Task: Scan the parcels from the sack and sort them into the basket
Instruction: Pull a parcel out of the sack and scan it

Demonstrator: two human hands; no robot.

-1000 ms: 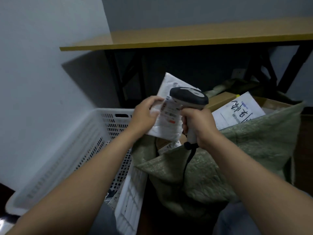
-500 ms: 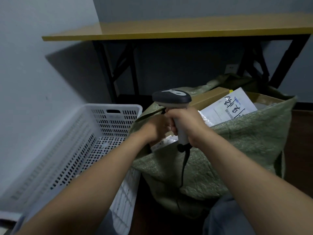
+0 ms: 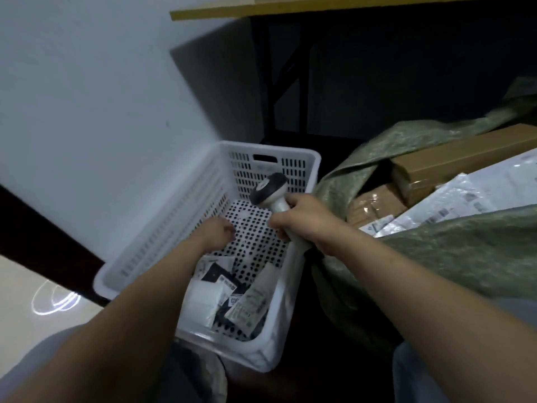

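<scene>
Now: left hand [image 3: 216, 232] down inside the basket [image 3: 162, 219], right hand [image 3: 302, 221] on the scanner [image 3: 271, 194].
Left hand showed its back to the camera, fingers hidden, so could not tell if it held anything. Right hand was wrapped round the scanner handle, just right of the left hand, with the scanner head tilted over the basket's far end. Parcels [image 3: 232, 298] lay heaped on the basket floor under the left forearm. Green sack [image 3: 465, 248] gaped to the right of the right hand, with white mailers [image 3: 453, 203] and a brown box [image 3: 465, 157] inside.
</scene>
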